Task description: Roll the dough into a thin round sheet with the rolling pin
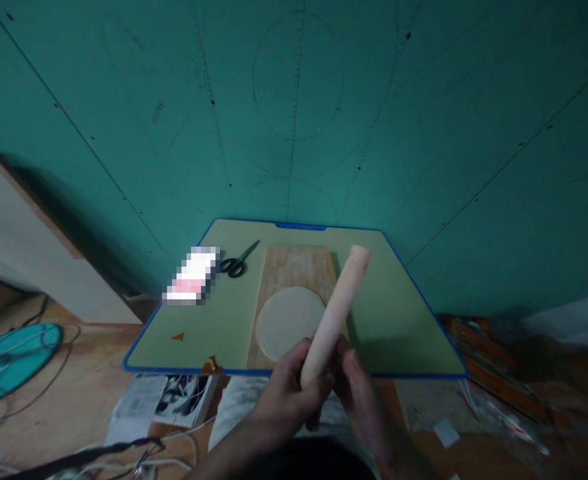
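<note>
My left hand (293, 390) is closed around the lower end of a pale wooden rolling pin (338, 310), its thumb lying across the front. The pin is raised at a tilt, its far end pointing up and to the right. My right hand (361, 393) is close against the pin's right side, loosely cupped, with its fingers partly hidden behind the pin. Below and beyond the hands, a thin round sheet of dough (290, 321) lies flat on a wooden board (297, 263). My left hand and the pin hide part of the dough's near edge.
The board rests on a low, pale green table (399, 307) with a blue rim. Black-handled scissors (239, 261) and a blurred-out phone-like object (193, 277) lie at left. Small brown scraps (211, 364) sit near the front edge. A green wall (294, 120) stands behind; cables (174, 460) cross the floor.
</note>
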The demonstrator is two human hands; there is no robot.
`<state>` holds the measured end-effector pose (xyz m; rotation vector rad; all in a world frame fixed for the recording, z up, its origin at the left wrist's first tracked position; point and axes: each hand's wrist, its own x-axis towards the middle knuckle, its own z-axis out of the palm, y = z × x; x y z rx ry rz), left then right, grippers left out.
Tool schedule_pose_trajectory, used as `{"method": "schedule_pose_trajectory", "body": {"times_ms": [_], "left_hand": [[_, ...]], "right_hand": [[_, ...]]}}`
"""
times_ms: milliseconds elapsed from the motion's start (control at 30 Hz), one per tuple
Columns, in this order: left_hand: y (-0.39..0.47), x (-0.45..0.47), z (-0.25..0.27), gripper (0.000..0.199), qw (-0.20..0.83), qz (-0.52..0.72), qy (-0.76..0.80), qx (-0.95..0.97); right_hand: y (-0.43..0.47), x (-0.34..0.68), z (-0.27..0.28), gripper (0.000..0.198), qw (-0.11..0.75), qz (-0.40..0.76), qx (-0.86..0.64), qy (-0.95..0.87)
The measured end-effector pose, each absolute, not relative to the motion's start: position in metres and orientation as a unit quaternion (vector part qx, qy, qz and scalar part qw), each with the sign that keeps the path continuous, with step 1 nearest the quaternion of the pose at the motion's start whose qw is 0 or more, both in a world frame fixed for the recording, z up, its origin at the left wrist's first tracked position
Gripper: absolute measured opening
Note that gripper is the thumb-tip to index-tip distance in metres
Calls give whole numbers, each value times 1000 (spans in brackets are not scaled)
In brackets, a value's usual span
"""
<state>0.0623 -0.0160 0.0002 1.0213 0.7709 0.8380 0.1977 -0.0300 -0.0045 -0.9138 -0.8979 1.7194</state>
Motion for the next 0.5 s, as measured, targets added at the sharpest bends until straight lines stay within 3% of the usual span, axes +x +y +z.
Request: {"method": "schedule_pose_trajectory", "body": {"times_ms": [200,333,500], "left_hand": [[-8,30,19,39,700,254,370,555],[0,-10,29,28,524,242,439,688],[16,-43,23,18,299,138,537,777]], "right_hand": [[-7,195,1,51,510,727,-383,-253],[20,231,-4,31,628,608,-425,-236],[31,263,9,38,644,529,-462,-302]]}}
